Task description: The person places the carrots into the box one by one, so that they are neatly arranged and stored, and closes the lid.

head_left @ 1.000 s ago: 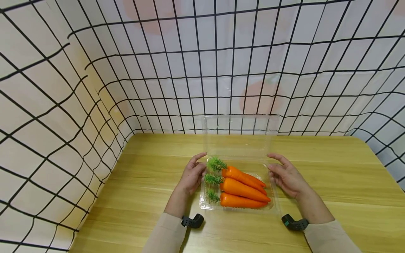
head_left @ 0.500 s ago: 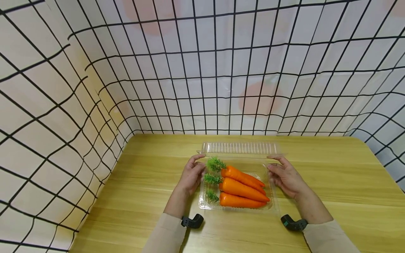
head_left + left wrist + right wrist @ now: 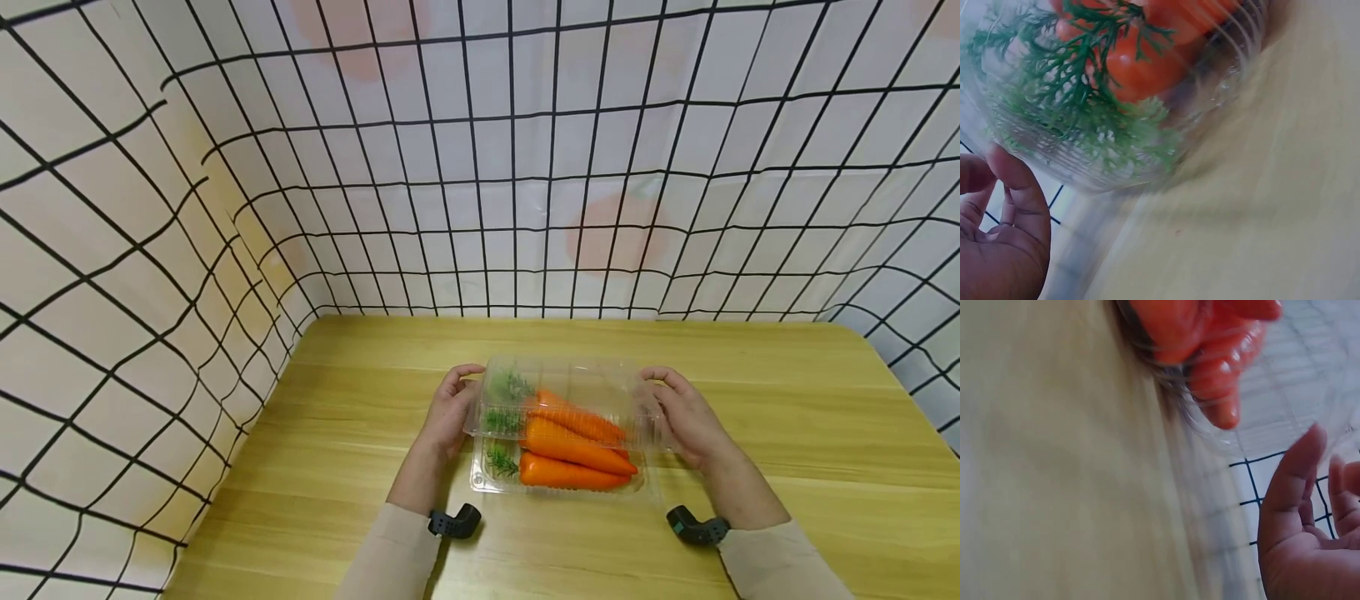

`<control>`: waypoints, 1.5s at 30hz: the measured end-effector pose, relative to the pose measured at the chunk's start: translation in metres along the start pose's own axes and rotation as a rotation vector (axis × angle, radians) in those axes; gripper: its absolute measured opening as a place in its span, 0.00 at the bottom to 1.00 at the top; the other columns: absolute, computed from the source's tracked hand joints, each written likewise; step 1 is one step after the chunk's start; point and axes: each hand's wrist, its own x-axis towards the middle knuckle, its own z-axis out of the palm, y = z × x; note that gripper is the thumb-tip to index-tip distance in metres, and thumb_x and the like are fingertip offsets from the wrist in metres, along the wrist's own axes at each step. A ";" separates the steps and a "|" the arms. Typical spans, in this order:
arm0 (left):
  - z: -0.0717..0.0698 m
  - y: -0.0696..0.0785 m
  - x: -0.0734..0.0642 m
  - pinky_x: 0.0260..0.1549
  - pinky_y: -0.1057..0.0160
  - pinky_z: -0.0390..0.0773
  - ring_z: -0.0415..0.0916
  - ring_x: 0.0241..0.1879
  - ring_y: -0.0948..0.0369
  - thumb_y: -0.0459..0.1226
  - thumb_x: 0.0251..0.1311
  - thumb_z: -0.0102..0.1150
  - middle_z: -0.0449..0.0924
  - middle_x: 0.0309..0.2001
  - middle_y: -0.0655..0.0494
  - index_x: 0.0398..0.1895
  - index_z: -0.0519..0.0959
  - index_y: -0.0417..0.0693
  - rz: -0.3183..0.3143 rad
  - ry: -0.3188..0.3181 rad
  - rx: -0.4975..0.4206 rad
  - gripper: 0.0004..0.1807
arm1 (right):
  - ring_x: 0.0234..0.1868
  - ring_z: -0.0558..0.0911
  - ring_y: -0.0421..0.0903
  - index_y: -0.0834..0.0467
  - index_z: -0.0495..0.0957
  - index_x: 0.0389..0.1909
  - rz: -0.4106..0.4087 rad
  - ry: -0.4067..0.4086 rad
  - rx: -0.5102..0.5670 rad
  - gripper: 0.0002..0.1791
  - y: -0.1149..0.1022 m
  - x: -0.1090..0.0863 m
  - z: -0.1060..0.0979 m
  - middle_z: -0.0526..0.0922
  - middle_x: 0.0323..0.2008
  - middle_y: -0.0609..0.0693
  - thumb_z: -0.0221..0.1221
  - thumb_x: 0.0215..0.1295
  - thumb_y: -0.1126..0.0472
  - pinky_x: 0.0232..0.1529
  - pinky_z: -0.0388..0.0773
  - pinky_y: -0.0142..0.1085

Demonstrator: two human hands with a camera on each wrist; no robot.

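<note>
A clear plastic clamshell box lies on the wooden table with three orange carrots inside, their green tops to the left. Its hinged lid slants over the rear part of the carrots, while the front part is uncovered. My left hand pinches the lid's left edge; the left wrist view has its fingertips right at the plastic beside the feathery greens. On the opposite side, my right hand holds the lid's right edge between thumb and fingers, close to the carrot tips.
The wooden table extends to both sides of the box. A white sheet with a black grid rises behind it and along the sides. Dark bands sit on both wrists, at the beige sleeves.
The lid has swung from upright behind the box, forward and down over the rear half of the carrots. Both hands have stayed at the sides, their fingers shifting slightly with the lid.
</note>
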 end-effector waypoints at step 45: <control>-0.031 0.039 -0.104 0.41 0.59 0.89 0.87 0.36 0.57 0.33 0.64 0.61 0.84 0.45 0.41 0.82 0.46 0.45 -0.309 -0.374 0.235 0.47 | 0.43 0.87 0.48 0.67 0.33 0.79 0.222 -0.251 -0.241 0.43 -0.014 -0.097 0.016 0.83 0.43 0.55 0.52 0.78 0.62 0.45 0.88 0.42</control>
